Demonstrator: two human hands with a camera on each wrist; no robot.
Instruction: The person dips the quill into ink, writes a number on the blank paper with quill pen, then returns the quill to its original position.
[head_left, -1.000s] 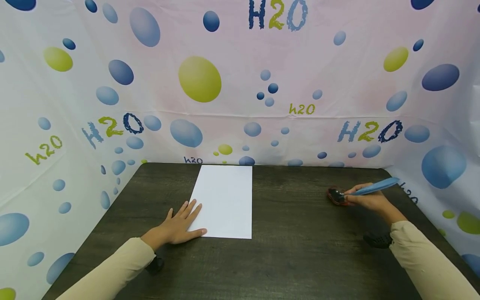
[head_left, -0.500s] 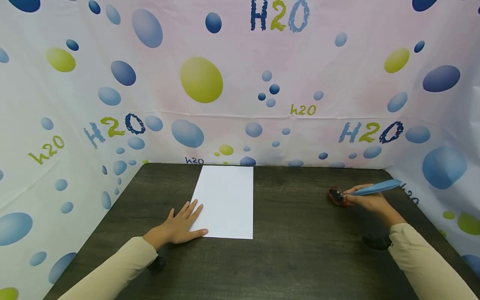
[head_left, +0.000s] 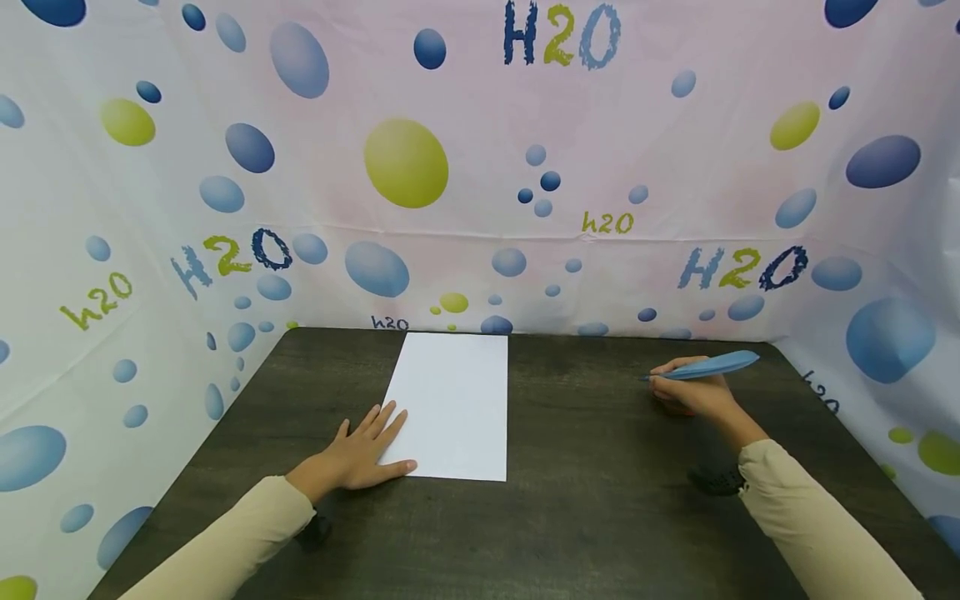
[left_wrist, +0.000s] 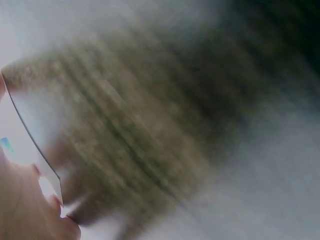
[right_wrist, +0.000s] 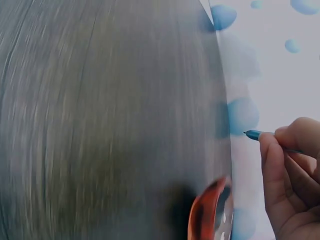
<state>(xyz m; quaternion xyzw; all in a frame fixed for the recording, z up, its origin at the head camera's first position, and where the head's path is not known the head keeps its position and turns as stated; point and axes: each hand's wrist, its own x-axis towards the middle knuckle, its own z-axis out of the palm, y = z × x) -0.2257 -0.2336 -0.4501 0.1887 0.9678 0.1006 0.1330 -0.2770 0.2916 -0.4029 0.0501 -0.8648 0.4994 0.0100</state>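
Pinching the blue feather-like pen point(head_left: 716, 365) between thumb and fingers, the right hand point(head_left: 693, 393) holds it over the right part of the dark table point(head_left: 585, 517). Pen tip points left, toward the sheet but well apart from it; whether the tip clears the tabletop cannot be told.

Near the right hand: an orange-red object with a dark, glossy part point(right_wrist: 202, 215), in clear view only from the right wrist and cut off by the frame edge. Its kind is uncertain.

White paper point(head_left: 461, 408): flat, left of centre, far edge near the backdrop point(head_left: 480, 108). Left hand point(head_left: 356, 460) rests across its lower left edge, fingers spread, thumb at the near edge; it appears to steady the sheet. Left wrist view mostly blurred.

Progress, judged from the present state: pen in hand, paper laid out and steadied; no marks visible on it. Preparation looks done, any pen work on the sheet not yet begun. Assessed as an early stage.
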